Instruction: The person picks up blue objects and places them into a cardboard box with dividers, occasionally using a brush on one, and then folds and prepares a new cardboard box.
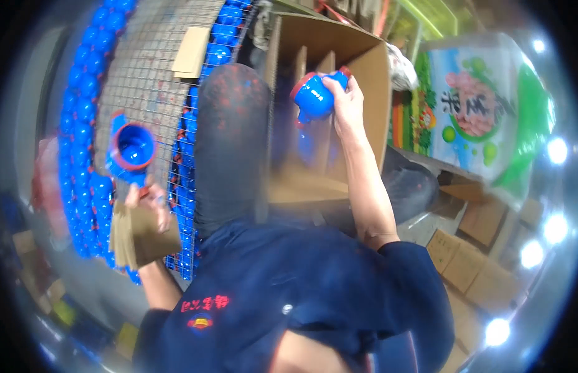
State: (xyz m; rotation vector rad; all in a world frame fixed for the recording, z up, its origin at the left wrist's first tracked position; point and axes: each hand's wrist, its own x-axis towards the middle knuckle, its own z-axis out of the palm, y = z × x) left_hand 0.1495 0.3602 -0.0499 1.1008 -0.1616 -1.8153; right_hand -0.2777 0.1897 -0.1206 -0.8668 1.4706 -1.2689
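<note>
My left hand (153,202) is closed round the lower red end of a glossy blue hollow fitting (136,144), whose wide red-rimmed mouth faces up. Several brown cardboard sheets (143,239) stand in a bundle against that hand, over the wrist; whether the fingers grip them too is hard to see. On the other side, my right hand (345,105) grips a second blue fitting (315,98) with red-edged openings. It hangs tilted over an open cardboard box (370,90) with upright dividers. Blurred blue shapes (307,146) show down inside the box.
Left of my leg, a wire mesh rack (152,56) lies between rows of blue fittings (83,112). Flat cardboard pieces (191,53) rest on the mesh. Right of the box are a printed plastic sack (469,105) and brown cartons (463,264).
</note>
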